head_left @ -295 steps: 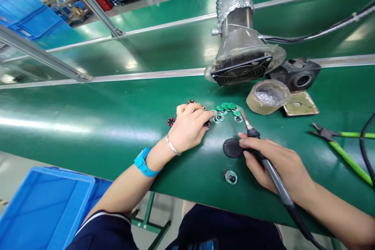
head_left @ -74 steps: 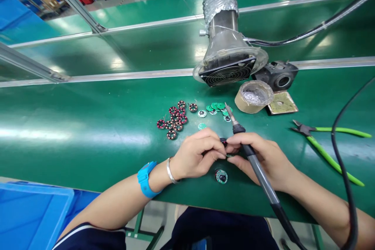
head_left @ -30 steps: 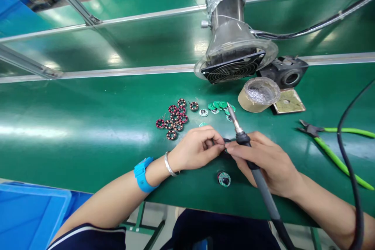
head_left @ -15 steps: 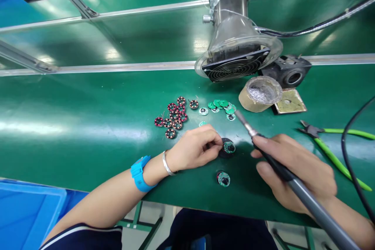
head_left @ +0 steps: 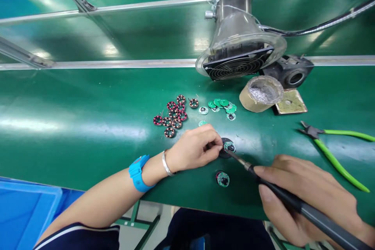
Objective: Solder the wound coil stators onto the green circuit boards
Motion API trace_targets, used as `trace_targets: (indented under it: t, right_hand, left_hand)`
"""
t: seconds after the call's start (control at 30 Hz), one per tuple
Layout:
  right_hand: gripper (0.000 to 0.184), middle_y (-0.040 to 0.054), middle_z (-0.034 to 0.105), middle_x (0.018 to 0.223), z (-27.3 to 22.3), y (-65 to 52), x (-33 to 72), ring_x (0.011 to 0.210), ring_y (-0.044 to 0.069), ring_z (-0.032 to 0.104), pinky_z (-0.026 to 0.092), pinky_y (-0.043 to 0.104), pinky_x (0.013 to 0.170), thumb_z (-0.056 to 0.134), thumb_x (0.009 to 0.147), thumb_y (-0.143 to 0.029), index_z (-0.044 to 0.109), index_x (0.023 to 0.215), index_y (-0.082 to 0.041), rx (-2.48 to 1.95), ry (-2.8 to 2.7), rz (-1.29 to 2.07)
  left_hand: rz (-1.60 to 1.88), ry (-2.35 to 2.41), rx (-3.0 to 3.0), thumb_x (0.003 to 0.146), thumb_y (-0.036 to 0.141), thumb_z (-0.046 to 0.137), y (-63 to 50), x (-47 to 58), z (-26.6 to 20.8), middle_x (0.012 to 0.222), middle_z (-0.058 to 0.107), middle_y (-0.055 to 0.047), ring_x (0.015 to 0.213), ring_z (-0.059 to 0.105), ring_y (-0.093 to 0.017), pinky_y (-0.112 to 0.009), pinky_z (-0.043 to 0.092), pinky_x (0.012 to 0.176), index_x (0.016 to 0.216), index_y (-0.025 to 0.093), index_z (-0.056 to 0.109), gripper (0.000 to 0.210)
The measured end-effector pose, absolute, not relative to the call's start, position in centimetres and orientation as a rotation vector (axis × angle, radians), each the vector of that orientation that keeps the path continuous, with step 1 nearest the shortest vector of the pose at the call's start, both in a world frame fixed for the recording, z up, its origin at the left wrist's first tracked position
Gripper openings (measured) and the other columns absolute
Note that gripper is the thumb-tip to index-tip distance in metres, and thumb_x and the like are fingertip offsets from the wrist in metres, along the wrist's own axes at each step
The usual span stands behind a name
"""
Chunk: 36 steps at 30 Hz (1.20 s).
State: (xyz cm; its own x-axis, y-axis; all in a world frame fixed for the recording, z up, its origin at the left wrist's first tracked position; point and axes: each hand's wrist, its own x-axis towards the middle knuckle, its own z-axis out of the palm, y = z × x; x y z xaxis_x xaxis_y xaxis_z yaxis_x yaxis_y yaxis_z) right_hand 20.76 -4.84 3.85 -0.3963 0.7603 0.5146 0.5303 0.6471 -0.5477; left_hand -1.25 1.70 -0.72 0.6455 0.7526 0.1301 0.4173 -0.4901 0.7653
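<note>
A round green circuit board [head_left: 230, 146] sits on a black disc [head_left: 224, 154] on the bench. At the left edge of both, my left hand [head_left: 199, 144] has thumb and fingers pinched together. What lies between those fingertips is too small to make out. My right hand [head_left: 307, 195] is closed around a soldering iron [head_left: 288, 197], whose tip reaches the lower right edge of the board. Nearer me lies a second round board with a red side [head_left: 223, 179]. Copper-wound coil rings [head_left: 176, 124] and loose green round boards [head_left: 231, 108] are scattered farther back.
A fume extractor hood [head_left: 240, 58] hangs over the back of the bench. Below it stand a tan cup of silvery material [head_left: 250, 100], a soldering iron holder [head_left: 294, 74] and a square sponge tray [head_left: 290, 102]. Green-handled cutters [head_left: 331, 150] lie to the right.
My right hand has brought the soldering iron's tip down and left, from above the bench onto the board's edge. My left hand keeps its pinch in the same place.
</note>
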Motion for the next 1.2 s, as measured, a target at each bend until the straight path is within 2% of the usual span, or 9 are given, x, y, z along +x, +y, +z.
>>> trace_targets:
  t: [0.2, 0.47, 0.73, 0.93, 1.2]
  right_hand:
    - [0.025, 0.0022, 0.062, 0.068, 3.4, -5.1, 20.8, 0.061, 0.012, 0.06, 0.051, 0.024, 0.054, 0.058, 0.075, -0.006, 0.062, 0.099, -0.013, -1.005, -2.105, 0.344]
    - [0.026, 0.0006, 0.061, 0.064, 4.0, -4.4, 21.1, 0.055, 0.012, 0.06, 0.05, 0.024, 0.048, 0.056, 0.076, -0.008, 0.061, 0.1, -0.016, -0.966, -2.184, 0.341]
    - [0.02, 0.0013, 0.06, 0.063, 4.2, -4.3, 21.0, 0.054, 0.009, 0.057, 0.05, 0.022, 0.049, 0.055, 0.075, -0.007, 0.061, 0.094, -0.012, -0.941, -2.177, 0.351]
    - [0.022, 0.0046, 0.062, 0.065, 4.6, -4.2, 21.1, 0.059, 0.014, 0.062, 0.051, 0.025, 0.049, 0.055, 0.074, -0.007, 0.062, 0.094, -0.013, -0.966, -2.112, 0.326]
    - [0.025, 0.0028, 0.06, 0.065, 4.1, -4.6, 21.3, 0.056, 0.012, 0.057, 0.05, 0.028, 0.05, 0.054, 0.074, -0.007, 0.061, 0.098, -0.013, -0.963, -2.07, 0.405]
  left_hand:
    - [0.606, 0.907, 2.151, 0.082, 0.015, 0.057, 1.6, -1.2, -0.7, 0.078, 0.06, -0.002, 0.068, 0.054, -0.01, -0.021, 0.043, 0.061, 0.082, 0.015, 0.062, 0.005]
    - [0.595, 0.92, 2.162, 0.082, 0.016, 0.057, 1.6, -1.1, -0.8, 0.078, 0.06, -0.002, 0.067, 0.054, -0.01, -0.02, 0.043, 0.059, 0.082, 0.014, 0.062, 0.005]
    - [0.607, 0.925, 2.177, 0.082, 0.015, 0.057, 1.7, -1.1, -0.9, 0.079, 0.059, -0.001, 0.065, 0.053, -0.009, -0.019, 0.043, 0.058, 0.082, 0.014, 0.062, 0.005]
    - [0.62, 0.923, 2.178, 0.081, 0.014, 0.058, 1.6, -1.1, -0.8, 0.079, 0.059, -0.001, 0.062, 0.052, -0.007, -0.017, 0.043, 0.056, 0.082, 0.014, 0.063, 0.005]
    - [0.617, 0.929, 2.187, 0.081, 0.015, 0.056, 1.6, -1.2, -0.8, 0.079, 0.059, -0.002, 0.062, 0.053, -0.008, -0.018, 0.044, 0.057, 0.081, 0.014, 0.062, 0.006]
